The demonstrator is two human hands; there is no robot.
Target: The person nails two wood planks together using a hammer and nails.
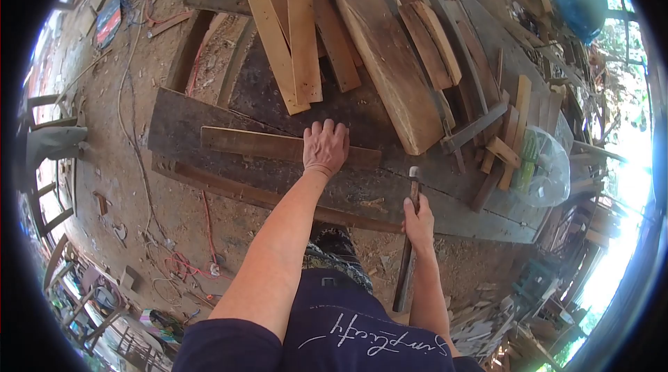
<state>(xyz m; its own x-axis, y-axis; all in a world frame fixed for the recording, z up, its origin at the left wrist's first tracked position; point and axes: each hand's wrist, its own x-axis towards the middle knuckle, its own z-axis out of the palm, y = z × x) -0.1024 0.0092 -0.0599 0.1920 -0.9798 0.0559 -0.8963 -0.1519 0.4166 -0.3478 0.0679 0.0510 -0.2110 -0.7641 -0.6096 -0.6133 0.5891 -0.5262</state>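
Left hand [325, 149] bent over it, any pinch hidden from view, a narrow board [250, 144] is held flat near the table's [334, 195] front edge, seemingly for steadiness, while a tool [407, 264] is gripped in the right hand [419, 224].

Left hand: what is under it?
Under the left hand lies a narrow board, itself on the dark bench; the stretch beneath the hand is covered and cannot be seen.

Planks [303, 31], wood scraps on a bare dirt floor [104, 104] and a heavy wooden table [188, 115] marked this as a woodworking shop, partly open to daylight.
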